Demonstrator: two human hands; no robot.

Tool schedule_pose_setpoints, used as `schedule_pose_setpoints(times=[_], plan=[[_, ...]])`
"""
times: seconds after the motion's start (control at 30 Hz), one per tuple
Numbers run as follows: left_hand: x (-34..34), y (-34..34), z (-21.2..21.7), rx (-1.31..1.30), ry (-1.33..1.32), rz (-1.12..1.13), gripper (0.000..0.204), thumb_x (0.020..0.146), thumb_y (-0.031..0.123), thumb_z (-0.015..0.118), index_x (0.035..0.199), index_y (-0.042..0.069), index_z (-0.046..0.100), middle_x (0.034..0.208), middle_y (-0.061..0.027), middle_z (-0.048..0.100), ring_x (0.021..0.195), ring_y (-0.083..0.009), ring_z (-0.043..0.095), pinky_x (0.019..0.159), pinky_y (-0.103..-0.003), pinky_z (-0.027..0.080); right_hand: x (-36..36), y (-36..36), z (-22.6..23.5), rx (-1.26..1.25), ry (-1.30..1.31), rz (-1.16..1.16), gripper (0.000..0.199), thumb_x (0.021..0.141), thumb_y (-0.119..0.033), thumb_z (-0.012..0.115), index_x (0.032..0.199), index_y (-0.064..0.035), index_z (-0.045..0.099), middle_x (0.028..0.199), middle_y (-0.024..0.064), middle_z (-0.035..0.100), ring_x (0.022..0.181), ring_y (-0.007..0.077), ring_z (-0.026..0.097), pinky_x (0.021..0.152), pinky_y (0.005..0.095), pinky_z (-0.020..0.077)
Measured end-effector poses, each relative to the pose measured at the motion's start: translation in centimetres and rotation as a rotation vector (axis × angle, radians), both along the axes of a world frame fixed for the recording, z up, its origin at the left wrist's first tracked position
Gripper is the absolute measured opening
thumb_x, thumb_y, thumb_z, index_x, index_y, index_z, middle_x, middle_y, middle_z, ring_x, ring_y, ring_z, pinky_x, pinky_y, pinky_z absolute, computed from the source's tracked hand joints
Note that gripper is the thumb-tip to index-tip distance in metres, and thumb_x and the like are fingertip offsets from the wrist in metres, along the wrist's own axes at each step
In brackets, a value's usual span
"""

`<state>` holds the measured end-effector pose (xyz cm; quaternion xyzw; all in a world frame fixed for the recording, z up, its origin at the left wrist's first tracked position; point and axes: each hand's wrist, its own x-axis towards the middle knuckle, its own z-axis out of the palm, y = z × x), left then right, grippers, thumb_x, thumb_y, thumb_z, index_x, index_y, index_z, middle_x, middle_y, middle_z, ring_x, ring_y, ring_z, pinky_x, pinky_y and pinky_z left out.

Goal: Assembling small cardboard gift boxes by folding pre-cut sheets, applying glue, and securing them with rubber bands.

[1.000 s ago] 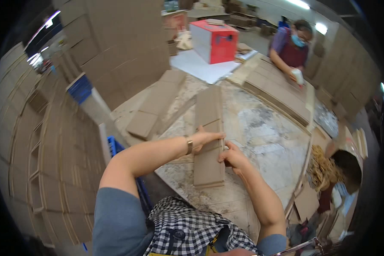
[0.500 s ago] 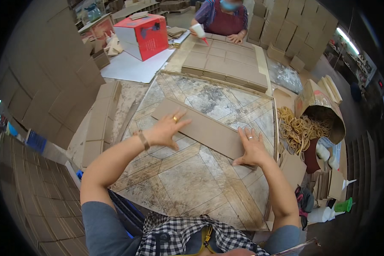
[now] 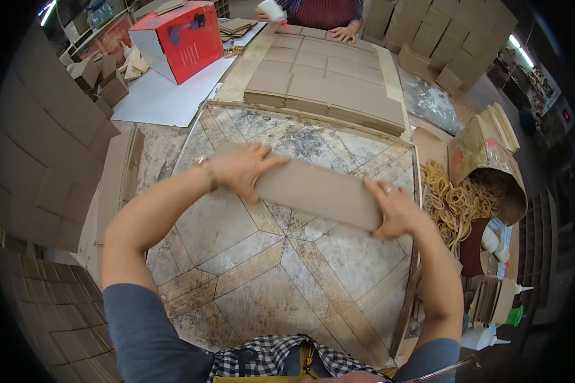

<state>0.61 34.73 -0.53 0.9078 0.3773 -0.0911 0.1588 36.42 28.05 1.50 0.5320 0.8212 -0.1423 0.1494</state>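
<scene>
A long, flat piece of brown cardboard (image 3: 316, 191) is held slantwise over the worn wood-and-stone-patterned tabletop (image 3: 249, 281), its surface slightly smeared by motion. My left hand (image 3: 239, 169) grips its left end, thumb on the near edge and fingers over the far side. At the other end my right hand (image 3: 397, 210) holds it the same way, with the thumb underneath near the corner. The far corner beneath my left palm is hidden.
Beyond the table's raised edge lies a stack of flat cardboard (image 3: 329, 80), where a co-worker's hand (image 3: 271, 11) holds a white glue bottle. A red box (image 3: 185, 41) stands at the far left. On the right, tan rubber bands (image 3: 457, 198) spill from a tipped carton (image 3: 489, 159).
Both hands have closed round the cardboard's ends, where they lay spread on it before. The piece has turned a little toward level. My view has shifted slightly.
</scene>
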Motion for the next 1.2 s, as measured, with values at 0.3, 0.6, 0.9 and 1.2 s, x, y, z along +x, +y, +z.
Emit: schedule_pose_setpoints(times=[0.3, 0.6, 0.9, 1.2], plan=[[1.8, 7.1, 0.1, 0.27, -0.07, -0.002, 0.102, 0.052, 0.029, 0.075, 0.142, 0.015, 0.03, 0.133, -0.0284, 0.039, 0.122, -0.0411, 0.04, 0.101, -0.043, 0.039, 1.9, 7.5, 1.0, 0.204, -0.04, 0.025, 0.116, 0.051, -0.029, 0.081, 0.148, -0.017, 0.019, 0.139, 0.0249, 0.037, 0.125, 0.0405, 0.04, 0.107, 0.0453, 0.0311], [0.3, -0.2, 0.2, 0.108, 0.019, -0.019, 0.101, 0.054, 0.036, 0.078, 0.142, 0.017, 0.034, 0.131, -0.0284, 0.04, 0.117, -0.0403, 0.044, 0.098, -0.044, 0.04, 1.4, 1.7, -0.4, 0.049, 0.063, 0.053, 0.111, 0.053, -0.029, 0.079, 0.147, -0.0145, 0.022, 0.139, 0.0248, 0.037, 0.122, 0.0463, 0.041, 0.107, 0.0453, 0.0318], [1.1, 7.2, -0.1, 0.174, -0.095, 0.009, 0.101, 0.055, 0.032, 0.075, 0.144, 0.014, 0.031, 0.139, -0.0303, 0.034, 0.128, -0.042, 0.035, 0.104, -0.042, 0.035, 2.7, 7.5, -0.3, 0.178, 0.058, -0.002, 0.11, 0.053, -0.026, 0.078, 0.147, -0.0137, 0.022, 0.144, 0.0247, 0.031, 0.129, 0.0432, 0.036, 0.11, 0.0426, 0.0281], [2.4, 11.4, -0.8, 0.066, 0.002, 0.024, 0.103, 0.053, 0.035, 0.075, 0.143, 0.013, 0.029, 0.13, -0.0263, 0.041, 0.12, -0.0406, 0.042, 0.102, -0.044, 0.037, 3.8, 12.8, -2.4, 0.02, 0.138, -0.089, 0.119, 0.049, -0.025, 0.08, 0.148, -0.0119, 0.016, 0.146, 0.0236, 0.029, 0.132, 0.0375, 0.035, 0.106, 0.0373, 0.0358]])
